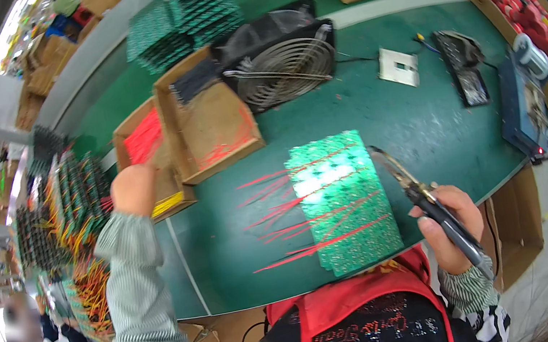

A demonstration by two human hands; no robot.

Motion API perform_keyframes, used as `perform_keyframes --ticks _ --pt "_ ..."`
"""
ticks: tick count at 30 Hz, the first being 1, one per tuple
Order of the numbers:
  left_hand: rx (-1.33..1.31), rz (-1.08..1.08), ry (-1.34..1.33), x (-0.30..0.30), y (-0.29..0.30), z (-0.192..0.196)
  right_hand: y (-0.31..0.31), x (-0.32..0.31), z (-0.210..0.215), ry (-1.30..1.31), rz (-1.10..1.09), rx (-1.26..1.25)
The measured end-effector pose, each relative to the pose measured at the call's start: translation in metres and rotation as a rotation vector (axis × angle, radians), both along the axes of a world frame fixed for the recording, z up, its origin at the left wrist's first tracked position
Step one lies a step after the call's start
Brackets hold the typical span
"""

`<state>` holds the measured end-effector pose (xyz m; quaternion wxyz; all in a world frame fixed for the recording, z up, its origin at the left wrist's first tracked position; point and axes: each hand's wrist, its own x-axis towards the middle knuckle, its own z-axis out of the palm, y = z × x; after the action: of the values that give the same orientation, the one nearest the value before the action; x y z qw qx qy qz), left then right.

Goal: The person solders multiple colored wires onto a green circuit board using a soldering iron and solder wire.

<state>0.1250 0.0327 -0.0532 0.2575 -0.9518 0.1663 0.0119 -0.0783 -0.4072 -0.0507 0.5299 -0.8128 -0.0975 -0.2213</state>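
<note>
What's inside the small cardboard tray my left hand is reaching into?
The small cardboard tray holds a bundle of red wires and yellow wires near its front edge. The left hand covers the middle, hiding what lies beneath.

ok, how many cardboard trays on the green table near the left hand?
2. A small tray with red wires, where the left hand reaches, and a bigger tray beside the fan. More boxes lie at the far edge.

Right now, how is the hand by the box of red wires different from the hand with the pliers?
The left hand reaches far out to the cardboard box of red wires; the right hand stays near the body. The left hand shows only its back; the right hand grips dark-handled pliers. Both wear striped sleeves.
</note>
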Motion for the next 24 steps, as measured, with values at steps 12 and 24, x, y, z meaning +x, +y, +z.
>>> perform_keyframes --ticks 12,24 --pt "-1.127 -0.227 0.581 -0.157 -0.176 0.048 -0.023 -0.032 0.026 0.127 0.05 -0.058" --pt "-1.263 -0.022 0.661 -0.184 -0.191 0.005 -0.012 -0.046 0.021 0.338 0.227 0.054"
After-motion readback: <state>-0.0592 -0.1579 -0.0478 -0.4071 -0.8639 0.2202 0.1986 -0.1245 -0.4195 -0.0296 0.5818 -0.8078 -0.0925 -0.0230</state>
